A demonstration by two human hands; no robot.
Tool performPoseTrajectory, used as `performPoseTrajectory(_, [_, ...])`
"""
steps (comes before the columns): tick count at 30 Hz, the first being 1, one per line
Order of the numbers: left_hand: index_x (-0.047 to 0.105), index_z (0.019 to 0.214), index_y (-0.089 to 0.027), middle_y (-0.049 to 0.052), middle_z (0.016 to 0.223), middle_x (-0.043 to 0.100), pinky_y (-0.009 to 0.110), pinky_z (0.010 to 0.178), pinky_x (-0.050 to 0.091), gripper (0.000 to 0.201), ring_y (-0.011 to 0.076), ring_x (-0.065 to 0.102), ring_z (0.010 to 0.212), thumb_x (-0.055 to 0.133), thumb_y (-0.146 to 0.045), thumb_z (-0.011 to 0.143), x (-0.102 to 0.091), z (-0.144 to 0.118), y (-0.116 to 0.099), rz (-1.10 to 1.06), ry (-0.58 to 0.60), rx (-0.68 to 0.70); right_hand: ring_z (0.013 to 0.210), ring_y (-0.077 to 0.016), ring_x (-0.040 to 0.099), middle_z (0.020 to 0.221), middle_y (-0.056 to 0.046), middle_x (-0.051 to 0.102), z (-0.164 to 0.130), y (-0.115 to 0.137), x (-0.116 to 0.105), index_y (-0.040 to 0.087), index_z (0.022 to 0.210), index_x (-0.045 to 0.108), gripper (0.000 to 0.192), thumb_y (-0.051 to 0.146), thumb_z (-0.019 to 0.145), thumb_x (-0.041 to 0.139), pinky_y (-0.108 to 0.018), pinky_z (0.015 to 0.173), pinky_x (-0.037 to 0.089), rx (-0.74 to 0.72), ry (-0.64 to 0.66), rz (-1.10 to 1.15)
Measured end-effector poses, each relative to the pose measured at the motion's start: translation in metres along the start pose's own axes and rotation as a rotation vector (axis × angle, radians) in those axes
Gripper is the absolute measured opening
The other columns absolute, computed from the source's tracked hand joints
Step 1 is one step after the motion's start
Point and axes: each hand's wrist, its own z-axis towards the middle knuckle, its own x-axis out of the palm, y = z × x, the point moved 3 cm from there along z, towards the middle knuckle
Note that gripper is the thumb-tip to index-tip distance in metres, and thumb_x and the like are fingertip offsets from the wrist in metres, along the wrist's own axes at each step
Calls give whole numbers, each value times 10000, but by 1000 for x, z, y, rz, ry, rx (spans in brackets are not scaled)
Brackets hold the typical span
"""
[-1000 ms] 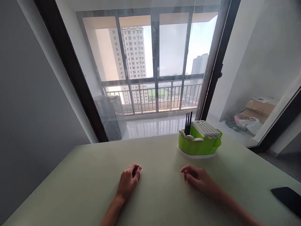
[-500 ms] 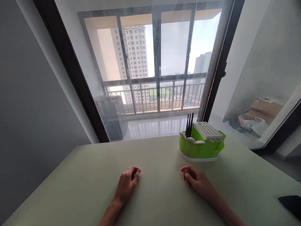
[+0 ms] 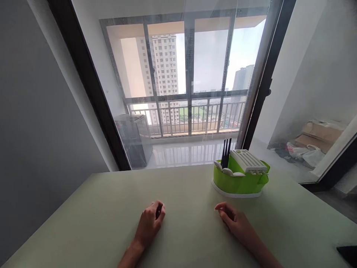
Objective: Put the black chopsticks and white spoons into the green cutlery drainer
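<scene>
On the pale table, my left hand rests on its side with curled fingers. Its thumb tip meets the forefinger, and the gap inside the curl shows nothing held. To the right lies my right hand, loosely bent, thumb and forefinger slightly apart, nothing between them. Just beyond it stands a green utensil holder on a white base, untouched by either hand. Black chopsticks stand upright in it, beside white spoons. A white slotted block tops its right part.
A dark flat object lies at the table's right edge, partly cut off. Past the far edge is glass with a dark frame. Behind it stand a grey appliance, a railing, and cardboard boxes with plastic bags.
The view has tilted slightly, so the room and table items sit a little lower and further right. Both hands stay in about the same place on the table, holding nothing.
</scene>
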Motion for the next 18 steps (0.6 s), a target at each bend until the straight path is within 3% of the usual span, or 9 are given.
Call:
performPoseTrajectory(5, [509, 766, -233, -6, 711, 538, 299, 678, 407, 369, 186, 540, 675, 353, -477, 994, -2, -1, -3, 22, -1, 28, 592, -169, 460, 659, 38, 495, -2, 9, -1, 224, 975, 696, 357, 497, 918, 474, -275, 567, 347, -5, -16, 0])
performPoseTrajectory(12, [531, 734, -230, 8, 715, 582, 294, 670, 402, 327, 196, 556, 712, 411, -431, 964, -4, 0, -8, 23, 1, 68, 584, -170, 452, 650, 34, 501, -3, 12, -1, 232, 963, 700, 330, 484, 913, 493, -277, 556, 341, -12, -23, 26])
performPoseTrajectory(18, [503, 733, -227, -16, 706, 530, 288, 665, 391, 350, 173, 517, 672, 392, -473, 957, -3, 3, 1, -55, 15, -21, 584, -169, 461, 649, 33, 507, -1, 6, -1, 226, 967, 700, 332, 481, 919, 493, -276, 562, 346, -15, -23, 9])
